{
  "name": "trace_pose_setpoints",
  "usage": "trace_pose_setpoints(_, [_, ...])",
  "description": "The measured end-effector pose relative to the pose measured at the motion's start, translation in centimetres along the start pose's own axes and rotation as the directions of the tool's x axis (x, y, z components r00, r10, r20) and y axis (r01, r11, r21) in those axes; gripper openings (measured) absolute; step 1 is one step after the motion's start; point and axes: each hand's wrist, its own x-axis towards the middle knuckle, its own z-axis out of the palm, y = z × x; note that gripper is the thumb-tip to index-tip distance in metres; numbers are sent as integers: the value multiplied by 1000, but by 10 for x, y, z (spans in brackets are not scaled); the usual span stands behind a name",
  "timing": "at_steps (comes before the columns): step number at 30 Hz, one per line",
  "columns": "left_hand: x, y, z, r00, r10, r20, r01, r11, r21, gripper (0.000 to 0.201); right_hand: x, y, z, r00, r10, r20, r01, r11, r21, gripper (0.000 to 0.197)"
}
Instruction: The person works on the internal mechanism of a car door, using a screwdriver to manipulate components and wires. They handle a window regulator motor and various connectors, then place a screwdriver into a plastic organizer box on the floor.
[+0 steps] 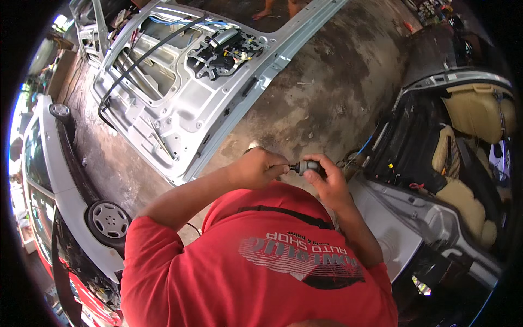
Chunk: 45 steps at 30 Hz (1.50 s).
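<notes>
My right hand (331, 181) is closed round a dark grey tool (309, 166) with a rounded body and a narrow black nose, possibly a drill with its chuck. Its exact kind is partly hidden by my fingers. At the tip of that nose, the fingers of my left hand (257, 165) are pinched together. Whatever small piece lies between them cannot be made out. Both hands are held close in front of my red shirt. Beyond them lies a silver car door (188, 111), inner side up, with a black and grey mechanism (223, 53) set into it.
A black strip (147, 53) lies across the door. To the left stands a pale car with a silver wheel (109, 220). On the right is an opened car body with a beige seat (475, 115). Another person's bare feet (262, 14) show at the top. The concrete floor (321, 87) is stained.
</notes>
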Motion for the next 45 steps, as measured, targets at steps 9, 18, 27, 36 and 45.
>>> trace_pose_setpoints(9, [76,-135,-125,925,112,-363,-9,962,274,20,255,-17,8,982,175,72,-161,972,-173,41])
trace_pose_setpoints(18, [163,-222,-196,736,-13,-676,220,950,221,20,441,-10,22,995,-10,100,64,831,-552,41])
trace_pose_setpoints(27, [229,-291,-230,579,22,-815,353,894,275,11,542,-25,33,958,-21,285,250,545,-800,47])
trace_pose_setpoints(36, [235,-292,-225,599,-77,-797,485,827,284,16,566,-19,32,908,13,419,378,407,-832,47])
trace_pose_setpoints(45, [236,-289,-226,647,-109,-754,488,819,301,16,554,-29,34,880,20,475,435,370,-821,47])
